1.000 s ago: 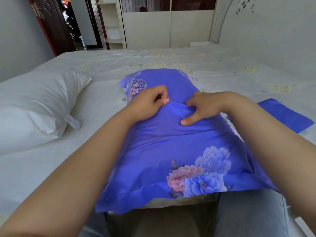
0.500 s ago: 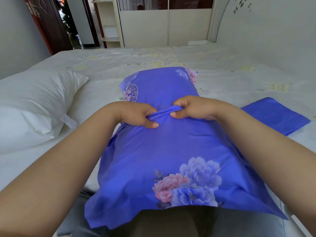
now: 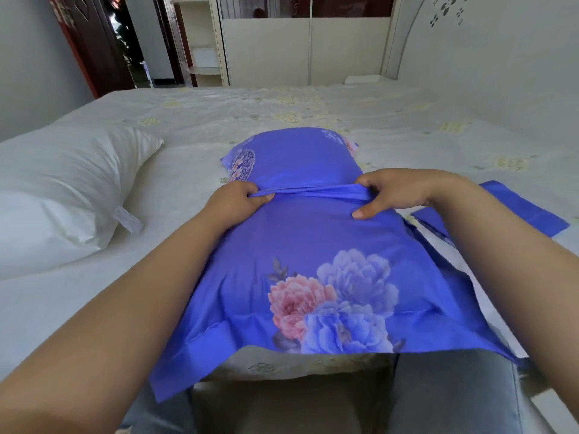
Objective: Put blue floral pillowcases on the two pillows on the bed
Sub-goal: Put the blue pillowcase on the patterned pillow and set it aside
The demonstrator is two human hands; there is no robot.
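While the covered pillow (image 3: 300,245) lay lengthwise at the bed's (image 3: 407,126) near edge, the left hand (image 3: 238,203) and right hand (image 3: 398,192) each pinched the blue floral pillowcase's (image 3: 313,192) raised fold across its middle. A bare white pillow (image 3: 62,189) sat toward the left edge, a second folded pillowcase (image 3: 513,211) toward the right.

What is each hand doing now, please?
Left hand: closed, pinching the fold of the blue floral pillowcase.
Right hand: closed, gripping the same fold.
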